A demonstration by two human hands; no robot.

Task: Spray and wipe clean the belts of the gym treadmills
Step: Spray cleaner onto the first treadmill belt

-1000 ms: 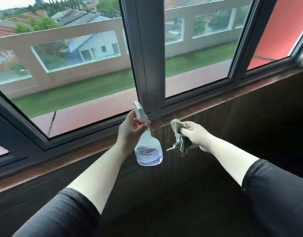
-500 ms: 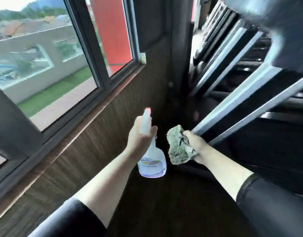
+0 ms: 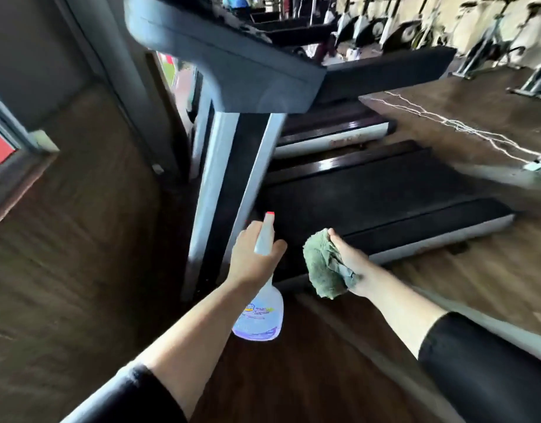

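My left hand (image 3: 252, 257) grips the neck of a clear spray bottle (image 3: 261, 315) with a white, red-tipped nozzle that points toward the nearest treadmill. My right hand (image 3: 350, 261) holds a crumpled green-grey cloth (image 3: 324, 265) just to the right of the bottle. The black belt (image 3: 363, 193) of that treadmill lies ahead of both hands, between grey side rails. A second treadmill (image 3: 330, 134) lies beyond it. Neither hand touches the belt.
The treadmill's grey console (image 3: 220, 56) and silver uprights (image 3: 214, 184) stand in front left. A wood-panelled wall (image 3: 64, 224) and window frame lie on the left. White cord (image 3: 464, 126) trails on the wooden floor at right. Exercise bikes (image 3: 409, 29) line the far wall.
The view has swung right from the window to the treadmills. Both hands keep the same hold on bottle and cloth, and now hang in front of the nearest belt.
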